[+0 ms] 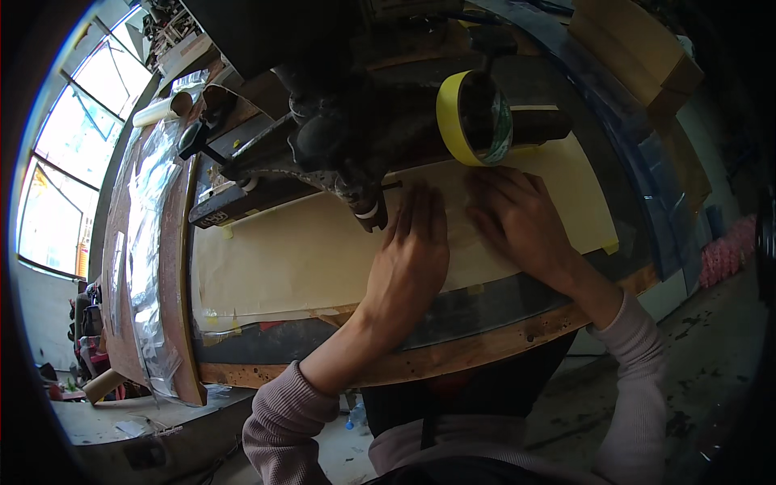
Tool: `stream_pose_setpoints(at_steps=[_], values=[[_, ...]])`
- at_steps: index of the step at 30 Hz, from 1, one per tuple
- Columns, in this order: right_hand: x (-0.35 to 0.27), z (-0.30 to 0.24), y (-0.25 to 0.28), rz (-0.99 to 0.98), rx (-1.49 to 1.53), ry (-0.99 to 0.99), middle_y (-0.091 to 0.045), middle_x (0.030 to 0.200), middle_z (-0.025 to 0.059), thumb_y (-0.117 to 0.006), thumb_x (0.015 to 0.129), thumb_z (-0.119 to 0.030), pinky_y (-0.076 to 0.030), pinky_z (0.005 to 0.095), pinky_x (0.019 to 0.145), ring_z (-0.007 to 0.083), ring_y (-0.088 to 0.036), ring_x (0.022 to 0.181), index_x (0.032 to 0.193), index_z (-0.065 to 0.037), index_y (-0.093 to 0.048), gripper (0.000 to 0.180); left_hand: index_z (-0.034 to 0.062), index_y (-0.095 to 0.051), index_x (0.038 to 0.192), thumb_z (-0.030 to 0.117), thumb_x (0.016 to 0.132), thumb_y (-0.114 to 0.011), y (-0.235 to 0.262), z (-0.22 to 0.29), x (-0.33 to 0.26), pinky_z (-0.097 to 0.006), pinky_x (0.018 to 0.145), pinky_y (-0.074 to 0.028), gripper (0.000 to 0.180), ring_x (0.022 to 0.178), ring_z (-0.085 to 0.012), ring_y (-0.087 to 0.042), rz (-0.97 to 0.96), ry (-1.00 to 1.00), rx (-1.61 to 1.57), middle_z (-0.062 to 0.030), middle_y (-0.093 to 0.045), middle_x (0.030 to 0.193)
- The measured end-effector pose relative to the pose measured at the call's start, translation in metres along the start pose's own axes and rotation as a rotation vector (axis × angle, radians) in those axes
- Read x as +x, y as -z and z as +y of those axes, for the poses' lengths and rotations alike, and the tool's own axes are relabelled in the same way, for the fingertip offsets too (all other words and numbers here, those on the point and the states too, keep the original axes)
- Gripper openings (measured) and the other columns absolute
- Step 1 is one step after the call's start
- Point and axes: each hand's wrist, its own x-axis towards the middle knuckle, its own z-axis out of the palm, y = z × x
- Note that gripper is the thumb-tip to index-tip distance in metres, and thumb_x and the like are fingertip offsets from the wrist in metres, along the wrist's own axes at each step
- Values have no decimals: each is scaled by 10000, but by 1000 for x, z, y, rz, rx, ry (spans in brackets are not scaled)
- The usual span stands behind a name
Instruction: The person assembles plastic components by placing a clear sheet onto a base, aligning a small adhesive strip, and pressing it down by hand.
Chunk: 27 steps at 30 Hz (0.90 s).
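Head view: the left hand [412, 242] has a flat, loose grip, palm down and fingers stretched out together, with nothing visible held in it. Right of it, the right hand [521, 214] also lies low, fingers slightly bent; whether its grip has hold of anything underneath cannot be told.

Under both hands is the cream sheet [311, 255], reaching well out to either side of them. Just left of the left fingertips hangs the narrow end of a dark machine [319, 153], and just beyond the right fingertips the yellow tape roll [454, 133] stands on edge. Past the fingers, a dark bar [250, 204] runs along the sheet's far side. Nearer the wrists, the dark tabletop [509, 303] shows, rimmed with wood.

As far as can be judged, the sheet is already laid out, and a yellow tape piece [612, 248] sits at its corner right of the hands; smoothing or further fixing may remain. Farther left, clear plastic film [153, 275] covers a board.
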Motion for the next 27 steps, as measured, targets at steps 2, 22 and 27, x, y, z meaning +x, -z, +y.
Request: stream_pose_setpoints(at_steps=[2, 22, 27], values=[[0, 0, 0, 6, 6, -4, -643, 1101, 119, -629, 855, -195, -413, 384, 929, 229, -551, 1099, 1062, 12, -641, 293, -153, -395, 1273, -136, 689, -550, 1, -1, 0, -423, 1007, -436, 604, 1224, -436, -459, 6, 5, -16, -343, -412, 1303], [0, 0, -1, -27, -41, -22, -625, 1162, 106, -599, 876, -203, -409, 378, 925, 209, -528, 1130, 1136, 7, -613, 335, -150, -430, 1255, -97, 731, -527, -4, -5, 5, -397, 973, -475, 535, 1197, -411, -499, 32, 1, 38, -332, -442, 1294], [0, 0, 0, -30, -37, -23, -626, 1159, 109, -593, 879, -203, -410, 380, 924, 212, -533, 1124, 1135, 8, -613, 332, -151, -427, 1256, -109, 727, -522, -2, -6, 5, -398, 970, -476, 539, 1195, -410, -499, 32, -9, 44, -330, -438, 1300]])
